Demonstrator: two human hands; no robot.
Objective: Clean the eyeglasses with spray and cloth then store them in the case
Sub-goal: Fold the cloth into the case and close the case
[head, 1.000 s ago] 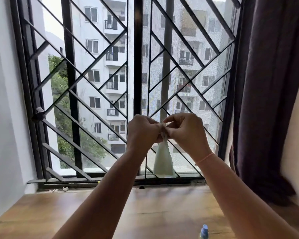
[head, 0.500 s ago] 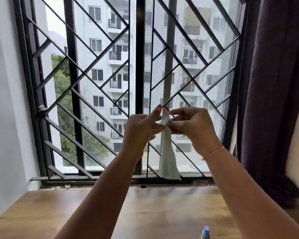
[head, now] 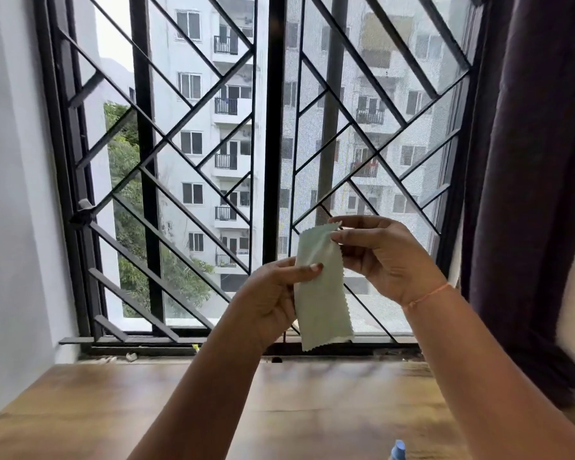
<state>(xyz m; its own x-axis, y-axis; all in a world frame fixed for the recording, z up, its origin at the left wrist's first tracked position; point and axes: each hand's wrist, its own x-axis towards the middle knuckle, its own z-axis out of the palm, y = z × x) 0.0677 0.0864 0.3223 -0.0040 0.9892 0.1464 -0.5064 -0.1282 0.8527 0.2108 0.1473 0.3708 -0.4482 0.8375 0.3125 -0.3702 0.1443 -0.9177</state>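
A barred window [head: 193, 180] rises behind the wooden tabletop [head: 80, 410]. The left hand [head: 273, 293] pinches the pale green cleaning cloth [head: 319, 293] mid-edge, the right hand [head: 379, 257] its top corner, spreading it open, likely for wiping. Well below the hands sits a blue cap [head: 398, 451], probably the spray bottle's. The eyeglasses are out of view.

Daylight pours through the barred window [head: 263, 167]; dark curtain [head: 528, 180] at right, white wall [head: 14, 194] left, wooden table [head: 113, 410] below.

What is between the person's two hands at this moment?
In the head view, a pale green, zigzag-edged cleaning cloth spans between them: right hand pinches its top, left hand its side.
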